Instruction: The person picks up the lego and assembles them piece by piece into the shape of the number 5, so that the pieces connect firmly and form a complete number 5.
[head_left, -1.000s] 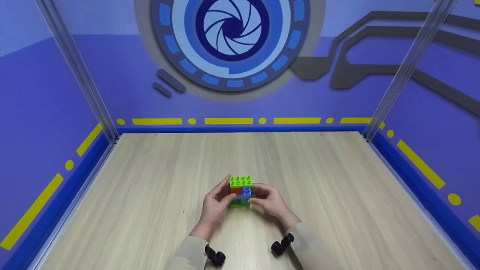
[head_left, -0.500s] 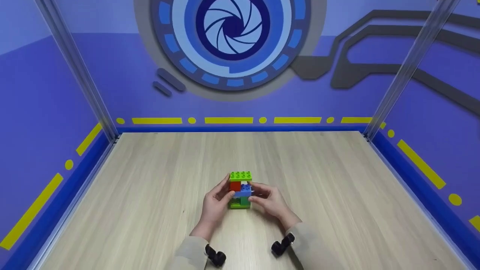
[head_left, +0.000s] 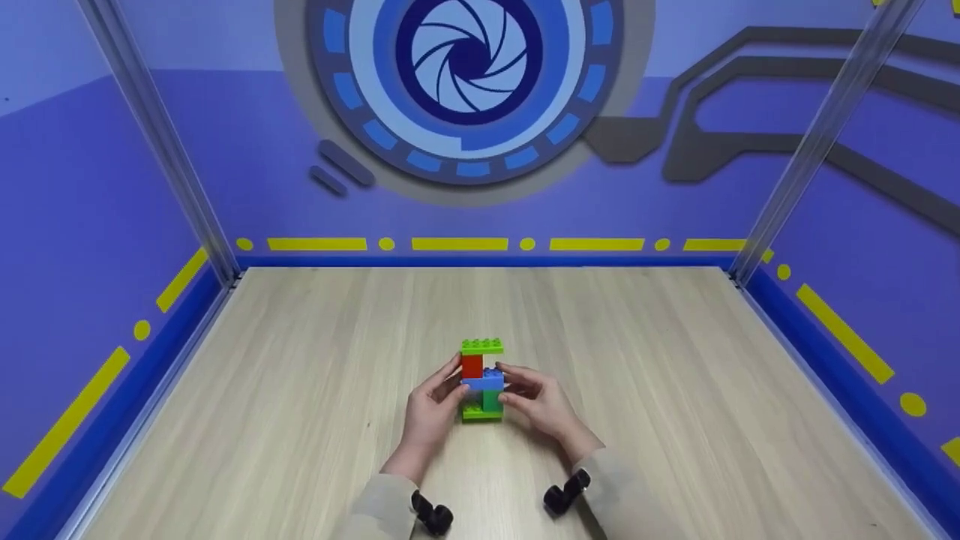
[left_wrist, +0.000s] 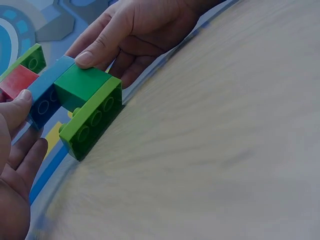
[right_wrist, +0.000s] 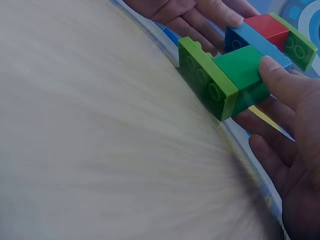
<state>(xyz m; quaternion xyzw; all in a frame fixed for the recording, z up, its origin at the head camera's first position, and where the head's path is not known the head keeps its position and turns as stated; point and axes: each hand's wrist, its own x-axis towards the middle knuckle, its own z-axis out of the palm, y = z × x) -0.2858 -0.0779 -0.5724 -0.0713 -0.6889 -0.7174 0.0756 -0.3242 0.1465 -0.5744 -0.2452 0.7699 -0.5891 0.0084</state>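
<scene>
Between both hands is a joined stack of toy building bricks. From the top it runs: a lime plate [head_left: 482,349], a red brick [head_left: 472,367] at left, a blue brick [head_left: 484,384], a dark green brick [head_left: 492,400] at right, and a lower lime plate [head_left: 481,415]. My left hand [head_left: 430,418] pinches the stack's left side, its thumb on the blue brick in the left wrist view. In the right wrist view my right hand [right_wrist: 305,135] has its thumb on the dark green brick and fingers behind. The lower plate's hollow underside [right_wrist: 202,77] shows there.
A wood-grain table [head_left: 315,337] spreads under the hands. Blue walls [head_left: 480,214] with yellow dashes enclose its back and sides, and metal posts [head_left: 169,142] stand at the back corners. Small black wrist cameras [head_left: 433,516] sit at both sleeves.
The stack has tilted in my hands, its top going away from me. Its front and the lower lime plate show more, the upper plate's studded face less. Both hands stay nearly in place.
</scene>
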